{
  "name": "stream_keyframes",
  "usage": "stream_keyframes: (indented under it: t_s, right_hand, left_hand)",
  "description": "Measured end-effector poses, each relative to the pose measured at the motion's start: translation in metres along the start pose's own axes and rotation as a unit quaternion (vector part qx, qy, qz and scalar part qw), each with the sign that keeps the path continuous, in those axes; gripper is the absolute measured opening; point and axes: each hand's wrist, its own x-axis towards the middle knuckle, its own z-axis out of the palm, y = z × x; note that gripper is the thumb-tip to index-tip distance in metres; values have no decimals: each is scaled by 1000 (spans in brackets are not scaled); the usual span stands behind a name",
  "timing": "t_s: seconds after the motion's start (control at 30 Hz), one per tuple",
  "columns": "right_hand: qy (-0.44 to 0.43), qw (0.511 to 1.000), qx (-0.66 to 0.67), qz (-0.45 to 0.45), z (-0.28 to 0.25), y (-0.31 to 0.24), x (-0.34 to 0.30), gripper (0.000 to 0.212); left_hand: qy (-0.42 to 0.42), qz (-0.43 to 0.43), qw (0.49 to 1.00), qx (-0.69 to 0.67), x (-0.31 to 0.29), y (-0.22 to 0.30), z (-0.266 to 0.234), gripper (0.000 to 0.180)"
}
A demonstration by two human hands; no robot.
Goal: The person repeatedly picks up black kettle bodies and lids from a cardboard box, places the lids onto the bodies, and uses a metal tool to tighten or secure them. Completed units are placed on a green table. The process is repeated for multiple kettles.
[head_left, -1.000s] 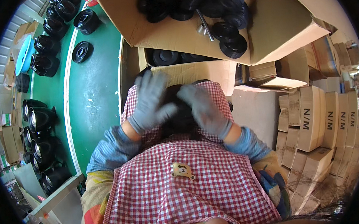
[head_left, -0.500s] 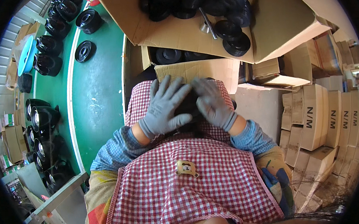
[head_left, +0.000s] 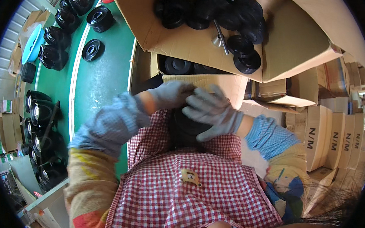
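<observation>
A black round part (head_left: 181,128) rests in my lap on the red checked apron; its exact kind is hidden by shadow and my hands. My right hand (head_left: 213,112), in a grey glove, lies over its right side with fingers spread. At its far edge is my left hand (head_left: 171,94), gloved alike, with the fingers curled in and close to the right fingertips. What those fingers hold, if anything, cannot be made out. Just beyond, an open carton (head_left: 205,80) holds black discs (head_left: 177,66).
A larger carton (head_left: 153,42) ahead holds several black round parts (head_left: 246,62) and a metal rod (head_left: 221,36). On the green table (head_left: 101,81) at left stand a black disc (head_left: 93,50), a disc stack (head_left: 100,18) and several glossy black pots (head_left: 42,112). Cartons (head_left: 317,137) are piled at right.
My left hand has gone from spread and flat to curled at the part's far edge, its forearm swinging outward. My right hand has moved lower over the part. The view has shifted slightly.
</observation>
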Motion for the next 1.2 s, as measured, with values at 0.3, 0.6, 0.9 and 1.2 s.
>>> stream_keyframes:
  t_s: [0.3, 0.6, 0.9, 1.2]
  right_hand:
    - [74, 994, 16, -72, 12, -31, 42, 66]
    - [56, 991, 92, -75, 31, -27, 46, 64]
    - [207, 875, -252, 358, -8, 176, 64, 93]
    - [-23, 839, -281, 466, 23, 270, 92, 59]
  left_hand:
    - [-104, -33, 984, 141, 48, 18, 2, 35]
    - [-124, -10, 992, 11, 45, -10, 28, 45]
    - [177, -43, 968, -174, 29, -30, 26, 37]
    - [235, -12, 892, -385, -16, -36, 42, 34]
